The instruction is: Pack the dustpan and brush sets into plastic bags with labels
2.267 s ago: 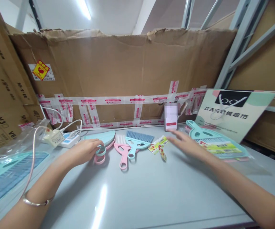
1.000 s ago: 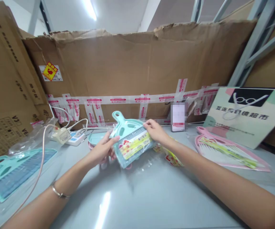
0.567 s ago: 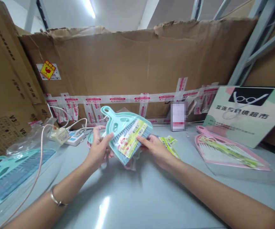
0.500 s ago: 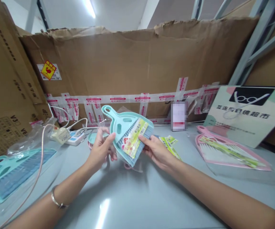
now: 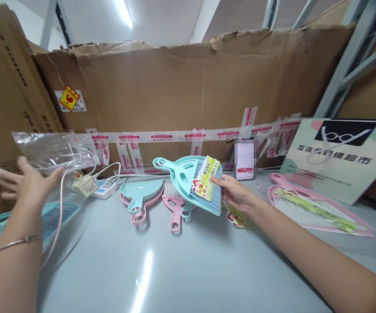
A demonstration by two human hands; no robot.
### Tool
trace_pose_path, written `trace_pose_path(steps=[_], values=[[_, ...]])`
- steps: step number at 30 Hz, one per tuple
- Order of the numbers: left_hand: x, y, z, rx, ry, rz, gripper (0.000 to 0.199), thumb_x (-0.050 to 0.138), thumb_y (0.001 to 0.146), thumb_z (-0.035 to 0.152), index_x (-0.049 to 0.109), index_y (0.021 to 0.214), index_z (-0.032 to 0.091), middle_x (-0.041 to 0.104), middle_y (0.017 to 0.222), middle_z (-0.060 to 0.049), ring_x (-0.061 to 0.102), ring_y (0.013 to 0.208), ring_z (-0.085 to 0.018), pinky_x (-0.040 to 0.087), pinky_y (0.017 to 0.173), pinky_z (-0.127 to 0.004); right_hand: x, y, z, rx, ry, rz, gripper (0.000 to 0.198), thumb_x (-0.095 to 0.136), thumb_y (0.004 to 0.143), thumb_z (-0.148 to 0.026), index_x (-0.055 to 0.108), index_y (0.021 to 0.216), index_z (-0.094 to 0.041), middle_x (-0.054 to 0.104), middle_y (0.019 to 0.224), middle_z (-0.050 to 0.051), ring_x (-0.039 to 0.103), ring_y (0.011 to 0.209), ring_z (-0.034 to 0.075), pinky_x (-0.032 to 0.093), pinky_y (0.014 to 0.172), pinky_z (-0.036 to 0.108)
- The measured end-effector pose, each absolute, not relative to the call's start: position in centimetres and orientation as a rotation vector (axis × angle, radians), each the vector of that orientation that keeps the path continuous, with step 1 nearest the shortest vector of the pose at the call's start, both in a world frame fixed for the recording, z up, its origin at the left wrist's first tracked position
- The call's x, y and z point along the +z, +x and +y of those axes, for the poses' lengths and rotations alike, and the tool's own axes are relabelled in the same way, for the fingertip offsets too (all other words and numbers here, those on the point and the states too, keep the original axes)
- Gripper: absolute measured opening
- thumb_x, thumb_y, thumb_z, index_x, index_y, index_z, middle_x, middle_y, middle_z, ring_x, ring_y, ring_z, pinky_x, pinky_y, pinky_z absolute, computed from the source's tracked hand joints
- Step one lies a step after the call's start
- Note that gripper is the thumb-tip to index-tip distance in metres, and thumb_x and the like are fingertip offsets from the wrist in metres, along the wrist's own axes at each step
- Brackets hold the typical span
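My right hand [image 5: 235,191] pinches a teal dustpan [image 5: 178,167] together with its blue-bristled brush [image 5: 216,200] and a yellow-green label card [image 5: 202,184], held above the table. On the left, my left hand [image 5: 33,184] has its fingers spread beside a clear plastic bag [image 5: 57,150]; I cannot tell whether they touch. Beneath the held set lie a pink brush [image 5: 176,213] and a teal handle end [image 5: 186,212]. A teal dustpan [image 5: 142,190] rests on a pink one [image 5: 139,217] to their left. Another label card [image 5: 238,218] lies partly behind my right hand.
A bagged teal dustpan set [image 5: 61,213] lies at left under a white cable [image 5: 60,208]. Near the back stand a power strip [image 5: 105,190] and a phone [image 5: 245,158]. At right are a bagged pink set [image 5: 318,206] and a printed board [image 5: 341,161]. Cardboard [image 5: 175,87] walls the back.
My left hand has left the teal set and swung far left, where the clear bag now appears. My right hand keeps the set, shifted right. The pieces beneath are more visible.
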State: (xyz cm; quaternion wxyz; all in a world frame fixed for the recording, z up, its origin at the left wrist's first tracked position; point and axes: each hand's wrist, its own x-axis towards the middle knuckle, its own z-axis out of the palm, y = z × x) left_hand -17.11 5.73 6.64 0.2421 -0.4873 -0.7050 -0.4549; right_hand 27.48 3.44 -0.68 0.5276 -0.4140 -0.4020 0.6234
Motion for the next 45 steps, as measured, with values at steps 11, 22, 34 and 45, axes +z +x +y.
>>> trace_pose_path(steps=[11, 22, 34, 45], values=[[1.9, 2.1, 2.2, -2.189, -3.278, -1.235, 0.05, 0.066, 0.071, 0.037, 0.047, 0.116, 0.024, 0.044, 0.135, -0.012, 0.053, 0.111, -0.03, 0.054, 0.079, -0.039, -0.7, 26.9, 2.4, 1.697, -0.88, -1.252, 0.018, 0.064, 0.074, -0.025, 0.06, 0.088, -0.015, 0.07, 0.083, 0.006, 0.066, 0.071, 0.014, 0.053, 0.062, 0.023], [0.3, 4.3, 1.1, -2.47, -2.869, -1.274, 0.031, 0.069, 0.07, 0.028, 0.054, 0.095, 0.018, 0.04, 0.138, -0.012, 0.05, 0.115, -0.03, 0.054, 0.076, -0.035, -0.3, 25.9, 2.5, 0.059, -1.062, -1.655, 0.059, 0.063, 0.072, -0.043, 0.04, 0.123, -0.025, 0.038, 0.134, 0.01, 0.034, 0.125, 0.026, 0.026, 0.104, 0.048], [2.5, 2.4, 0.3, -1.907, -2.536, -0.948, 0.028, 0.07, 0.069, 0.028, 0.057, 0.093, 0.023, 0.055, 0.12, -0.006, 0.048, 0.117, -0.026, 0.038, 0.098, -0.044, 0.4, 24.3, 1.1, 0.041, -0.982, -2.077, 0.046, 0.056, 0.077, -0.03, 0.049, 0.122, -0.022, 0.047, 0.128, 0.012, 0.041, 0.118, 0.028, 0.033, 0.099, 0.048], [3.3, -5.3, 4.5, -1.107, -2.396, -1.31, 0.009, 0.055, 0.075, 0.028, 0.052, 0.079, 0.021, 0.056, 0.076, 0.0, 0.053, 0.065, -0.015, 0.043, 0.062, -0.026, -4.6, 24.1, 4.4, 0.071, -0.976, -2.397, 0.054, 0.039, 0.067, 0.004, 0.058, 0.114, -0.014, 0.057, 0.122, 0.014, 0.049, 0.117, 0.024, 0.033, 0.102, 0.047]])
